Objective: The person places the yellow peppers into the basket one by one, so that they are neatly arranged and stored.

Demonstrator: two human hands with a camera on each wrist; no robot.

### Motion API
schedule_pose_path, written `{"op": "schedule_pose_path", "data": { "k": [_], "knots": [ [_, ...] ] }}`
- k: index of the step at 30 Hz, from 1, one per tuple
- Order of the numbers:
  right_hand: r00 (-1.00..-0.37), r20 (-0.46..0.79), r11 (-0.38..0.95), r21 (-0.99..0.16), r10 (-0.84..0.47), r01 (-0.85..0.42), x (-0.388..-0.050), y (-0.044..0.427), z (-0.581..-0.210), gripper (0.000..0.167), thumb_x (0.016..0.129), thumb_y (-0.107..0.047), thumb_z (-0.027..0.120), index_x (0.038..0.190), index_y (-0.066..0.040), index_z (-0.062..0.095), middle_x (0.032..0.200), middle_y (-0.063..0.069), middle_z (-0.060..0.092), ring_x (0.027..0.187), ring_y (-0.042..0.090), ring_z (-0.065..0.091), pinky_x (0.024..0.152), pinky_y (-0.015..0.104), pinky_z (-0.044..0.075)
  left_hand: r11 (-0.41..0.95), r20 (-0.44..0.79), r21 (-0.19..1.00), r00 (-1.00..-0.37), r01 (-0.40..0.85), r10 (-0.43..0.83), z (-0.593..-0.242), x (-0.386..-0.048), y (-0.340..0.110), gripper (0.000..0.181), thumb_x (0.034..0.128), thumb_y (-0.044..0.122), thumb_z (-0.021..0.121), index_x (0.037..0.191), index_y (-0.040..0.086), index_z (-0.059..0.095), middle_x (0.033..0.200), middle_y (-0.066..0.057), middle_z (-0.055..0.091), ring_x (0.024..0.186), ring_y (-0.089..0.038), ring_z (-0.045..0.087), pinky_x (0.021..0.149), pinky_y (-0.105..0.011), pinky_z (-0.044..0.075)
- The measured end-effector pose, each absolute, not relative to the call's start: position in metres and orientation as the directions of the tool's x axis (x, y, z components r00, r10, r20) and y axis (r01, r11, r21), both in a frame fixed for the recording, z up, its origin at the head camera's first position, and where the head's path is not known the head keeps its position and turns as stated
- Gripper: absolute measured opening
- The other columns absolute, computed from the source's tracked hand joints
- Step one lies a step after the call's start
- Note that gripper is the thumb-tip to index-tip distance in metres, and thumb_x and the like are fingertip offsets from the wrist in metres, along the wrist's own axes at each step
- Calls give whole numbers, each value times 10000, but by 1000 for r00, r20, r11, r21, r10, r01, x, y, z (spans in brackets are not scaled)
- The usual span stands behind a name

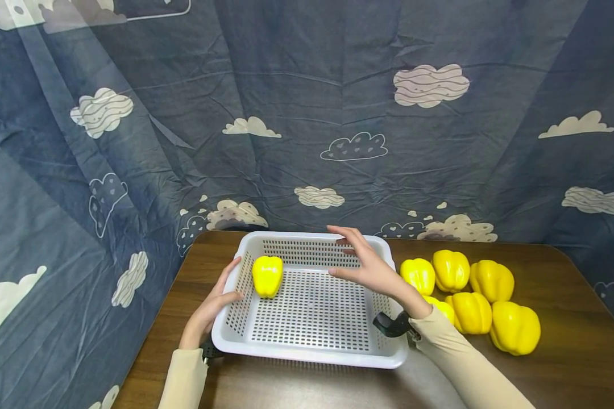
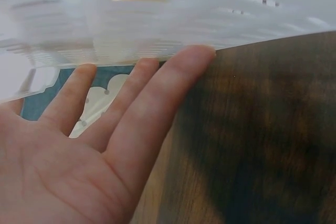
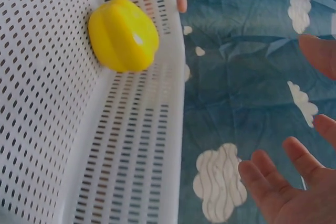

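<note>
A white perforated plastic basket (image 1: pixel 307 358) sits on the wooden table. Inside, near its left end, is one yellow bell pepper (image 1: pixel 268 276), also visible in the right wrist view (image 3: pixel 123 35). My left hand (image 1: pixel 211 309) holds the basket's left side, thumb over the rim and fingers along the outer wall. From the left wrist view, those fingers (image 2: pixel 152 108) reach up against the wall's outside. Over the basket's right half hovers my right hand (image 1: pixel 370 270), fingers spread, holding nothing. In the right wrist view this hand (image 3: pixel 299 192) is apart from the basket and only partly in frame.
Several yellow bell peppers (image 1: pixel 472 312) lie grouped on the table, right of the basket; my right forearm partly hides one. The brown wooden table (image 1: pixel 568 363) ends at a dark blue cloud-print curtain (image 1: pixel 307 113) behind it, with more curtain on the left.
</note>
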State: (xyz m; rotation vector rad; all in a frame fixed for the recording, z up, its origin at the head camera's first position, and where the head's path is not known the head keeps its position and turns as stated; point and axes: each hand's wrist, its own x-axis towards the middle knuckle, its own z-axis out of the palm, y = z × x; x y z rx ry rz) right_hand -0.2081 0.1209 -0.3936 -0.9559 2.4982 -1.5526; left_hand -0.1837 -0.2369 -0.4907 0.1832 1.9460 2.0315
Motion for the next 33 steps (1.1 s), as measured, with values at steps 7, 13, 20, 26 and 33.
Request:
{"op": "schedule_pose_path", "data": {
  "k": [7,13,20,26,33],
  "knots": [
    [-838,283,324,-826,-467,-460,-198,145,-394,774,836,-124,729,1484,-143,305,1436,123,344,1264,361,387,1010,535,333,-23,-131,989,-940,-145,315,-491,-183,-237,852,850,-48,453,1528,327,100,1576,-115,25,1282,-505,285,867,-594,403],
    [-856,298,353,-816,-423,-458,-190,165,-399,759,834,-87,721,1475,-133,316,1437,125,368,1254,319,409,1005,528,343,-35,-130,988,-939,-149,320,-492,-184,-237,852,853,-49,451,1528,332,96,1575,-119,28,1283,-512,284,867,-599,403],
    [-872,309,369,-814,-380,-449,-179,186,-402,756,829,-81,727,1470,-129,327,1420,127,400,1243,343,424,1023,353,357,-22,-135,988,-939,-150,316,-493,-184,-238,843,861,-34,459,1527,332,96,1572,-121,31,1270,-509,300,861,-592,413],
    [-886,329,385,-810,-326,-442,-168,202,-408,736,825,-42,718,1457,-104,345,1426,129,406,1215,350,437,1015,363,363,-18,-139,988,-940,-152,311,-492,-184,-238,839,864,-35,456,1528,331,96,1572,-123,36,1267,-505,309,857,-577,423],
    [-918,298,389,-839,-260,-382,-151,221,-418,721,838,-42,702,1459,-147,351,1417,99,416,1254,190,402,977,176,316,-18,-141,988,-940,-154,312,-493,-184,-238,837,867,-27,462,1527,335,96,1570,-127,37,1266,-513,309,851,-576,428]
  ]
}}
